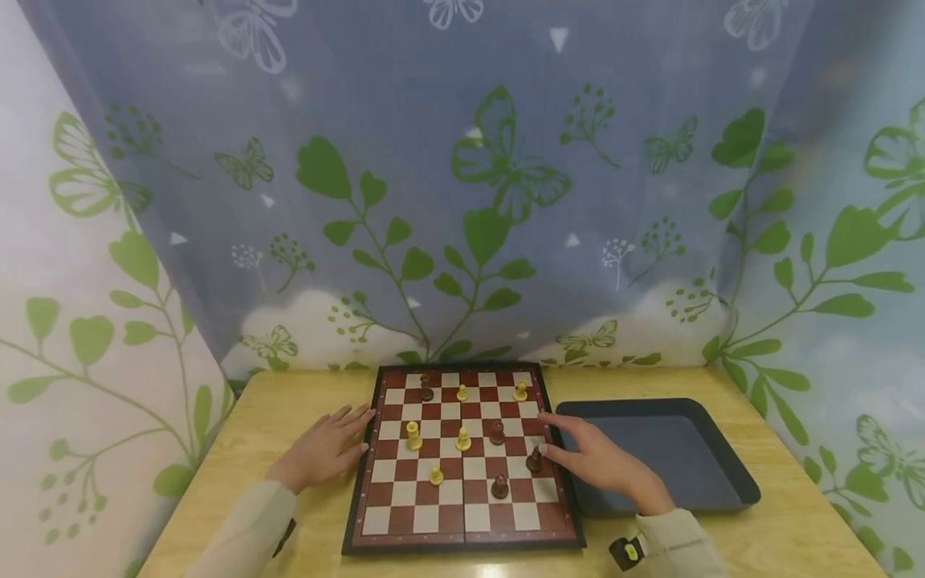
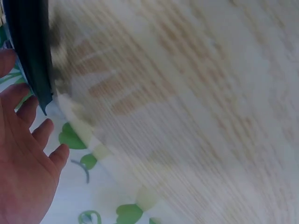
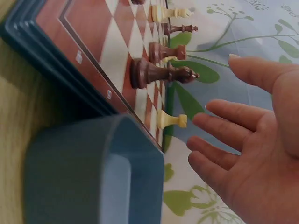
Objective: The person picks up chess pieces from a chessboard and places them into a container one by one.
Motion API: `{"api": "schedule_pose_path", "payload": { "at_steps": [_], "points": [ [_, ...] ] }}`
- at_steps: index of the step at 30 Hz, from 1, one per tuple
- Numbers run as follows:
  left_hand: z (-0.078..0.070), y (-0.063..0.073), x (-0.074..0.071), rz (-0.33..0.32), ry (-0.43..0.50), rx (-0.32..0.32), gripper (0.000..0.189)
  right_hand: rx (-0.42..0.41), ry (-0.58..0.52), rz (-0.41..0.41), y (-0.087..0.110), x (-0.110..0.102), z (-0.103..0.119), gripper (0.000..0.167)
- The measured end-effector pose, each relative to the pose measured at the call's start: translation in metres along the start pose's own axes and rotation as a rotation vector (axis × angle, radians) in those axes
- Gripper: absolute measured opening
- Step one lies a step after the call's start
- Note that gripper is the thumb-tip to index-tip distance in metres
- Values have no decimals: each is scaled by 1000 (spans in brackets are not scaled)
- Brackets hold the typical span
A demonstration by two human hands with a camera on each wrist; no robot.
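A chessboard (image 1: 473, 510) with red-brown and white squares lies on the table, bearing several yellow and dark brown pieces. At its left edge is my left hand (image 1: 321, 449), fingers spread and fingertips by the dark rim (image 2: 32, 56). My right hand (image 1: 603, 457) extends over the right edge, fingers fairly straight and nothing held. Nearest its thumb in the head view is a dark bishop (image 3: 156, 74). Beyond that bishop stands a dark rook (image 3: 166, 51); a yellow rook (image 3: 170, 120) is near the far right corner. Other yellow pieces include a tall one (image 1: 413, 436) at the left.
A dark grey tray (image 1: 740, 490) stands right of the board, partly under my right hand and close to the board's edge. Light wood table (image 1: 788, 534) surrounds both. Behind and at the sides hangs a curtain (image 1: 405, 160) patterned with leaves and butterflies.
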State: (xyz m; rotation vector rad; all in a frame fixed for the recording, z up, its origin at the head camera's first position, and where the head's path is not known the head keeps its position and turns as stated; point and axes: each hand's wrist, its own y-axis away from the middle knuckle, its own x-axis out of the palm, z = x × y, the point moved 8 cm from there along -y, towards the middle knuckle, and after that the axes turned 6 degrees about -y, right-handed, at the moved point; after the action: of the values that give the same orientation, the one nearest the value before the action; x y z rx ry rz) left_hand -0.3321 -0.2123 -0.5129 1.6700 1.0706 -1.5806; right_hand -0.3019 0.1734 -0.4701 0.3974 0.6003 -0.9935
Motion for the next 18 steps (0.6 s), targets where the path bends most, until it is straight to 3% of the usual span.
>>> {"api": "schedule_pose_path", "payload": {
  "at_steps": [8,18],
  "points": [
    [2,-1,6,-12,-1,21,60,16,-47,30,-5,11,-7,54],
    [-1,-3,9,-11,-2,74,58,-77,-45,48,-8,16,-6,44]
  ]
}}
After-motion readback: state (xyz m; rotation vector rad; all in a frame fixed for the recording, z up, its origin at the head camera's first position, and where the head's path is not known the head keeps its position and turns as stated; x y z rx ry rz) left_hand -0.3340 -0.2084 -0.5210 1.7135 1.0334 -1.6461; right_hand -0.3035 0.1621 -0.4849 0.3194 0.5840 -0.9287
